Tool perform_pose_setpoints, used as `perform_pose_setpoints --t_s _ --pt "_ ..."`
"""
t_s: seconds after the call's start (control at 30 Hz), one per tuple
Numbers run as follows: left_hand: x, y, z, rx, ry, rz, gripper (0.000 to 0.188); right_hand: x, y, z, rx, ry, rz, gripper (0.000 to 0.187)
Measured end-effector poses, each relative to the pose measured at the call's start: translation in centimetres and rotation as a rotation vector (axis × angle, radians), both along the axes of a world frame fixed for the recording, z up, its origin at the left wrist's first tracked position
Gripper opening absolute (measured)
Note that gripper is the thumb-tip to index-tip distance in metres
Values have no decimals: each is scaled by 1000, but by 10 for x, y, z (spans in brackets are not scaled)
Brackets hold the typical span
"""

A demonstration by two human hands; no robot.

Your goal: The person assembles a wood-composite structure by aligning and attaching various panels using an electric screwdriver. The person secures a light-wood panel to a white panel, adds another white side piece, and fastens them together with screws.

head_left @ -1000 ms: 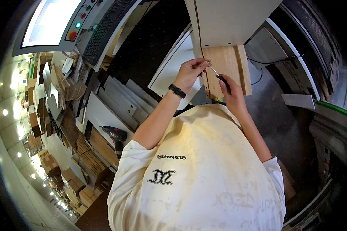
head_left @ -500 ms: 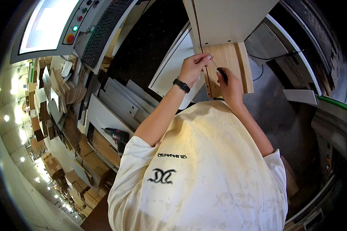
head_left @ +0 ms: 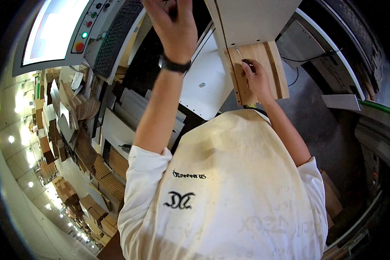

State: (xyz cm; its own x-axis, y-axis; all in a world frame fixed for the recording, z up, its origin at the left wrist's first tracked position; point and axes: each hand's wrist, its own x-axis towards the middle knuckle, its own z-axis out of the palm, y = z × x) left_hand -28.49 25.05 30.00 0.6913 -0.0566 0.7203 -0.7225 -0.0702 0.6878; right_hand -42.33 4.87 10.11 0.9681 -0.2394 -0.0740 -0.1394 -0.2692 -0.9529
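Note:
In my right hand [head_left: 258,80], the fingers are closed round the dark handle of a screwdriver [head_left: 239,53]. Its thin metal shaft points up and left, the tip at the seam between a wood-grain board [head_left: 266,65] and the upright white panel [head_left: 255,19]. Whether the tip sits in a screw is too small to tell. My left hand [head_left: 173,34], with a black watch on the wrist, is raised at the top edge, well left of the board. Its fingers are partly cut off there. On the white panel to the left [head_left: 210,65] lies a small metal fitting [head_left: 202,85].
A lit screen [head_left: 52,30] with buttons and a keyboard [head_left: 117,39] stand at the upper left. Several panels [head_left: 138,108] lean below them. A power drill [head_left: 125,147] is mostly hidden by my left sleeve. At right, a black cable [head_left: 310,63] runs past a loose panel [head_left: 341,102].
My left hand has left the screwdriver's tip and moved up and left, close to the head. My right hand with the screwdriver has shifted slightly up, toward the panel seam.

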Motion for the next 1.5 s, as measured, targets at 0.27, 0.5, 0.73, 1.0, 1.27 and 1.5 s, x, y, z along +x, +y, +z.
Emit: perform_pose_setpoints --t_s 0.27,0.5,0.73,1.0,1.27,1.5 --pt "39 -37 89 -179 -134 -308 59 5 13 22 289 211 36 30" --pt "27 -50 92 -84 -1 -96 35 15 14 -9 35 -21 9 31" --pt "29 -56 80 -248 -122 -266 23 8 19 31 671 340 -12 30" --pt "21 -53 83 -119 -133 -199 27 13 17 24 1122 440 22 30" --pt "19 -51 84 -20 -133 -121 30 20 20 13 835 444 48 33" --pt "10 -59 86 -28 -169 -38 34 26 56 18 -84 176 -62 40"
